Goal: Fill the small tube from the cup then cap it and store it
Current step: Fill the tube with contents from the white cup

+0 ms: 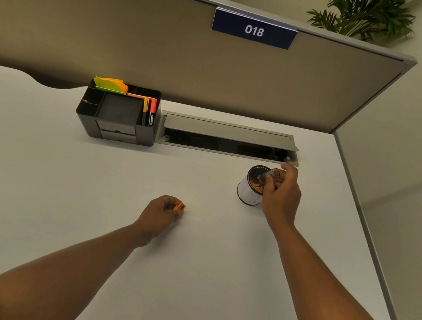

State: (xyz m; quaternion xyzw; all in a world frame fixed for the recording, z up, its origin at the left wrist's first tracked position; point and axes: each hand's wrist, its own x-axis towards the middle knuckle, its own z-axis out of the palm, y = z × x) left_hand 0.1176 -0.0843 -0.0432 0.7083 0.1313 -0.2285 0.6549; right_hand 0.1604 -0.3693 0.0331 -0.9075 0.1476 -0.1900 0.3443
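Observation:
A white cup [246, 191] holding brown granules stands on the white desk [88, 195] right of centre. My right hand [281, 196] grips a small clear tube [268, 175], tilted with its mouth dipped over the cup's rim into the cup. The hand covers the cup's right side. My left hand [161, 214] rests on the desk to the left and pinches a small orange cap [179, 207] between its fingertips.
A black desk organiser [117, 114] with sticky notes, markers and small drawers stands at the back left. Beside it is an open cable tray [228, 139] set into the desk. A beige partition [166, 50] rises behind. The desk's right edge runs close to the cup.

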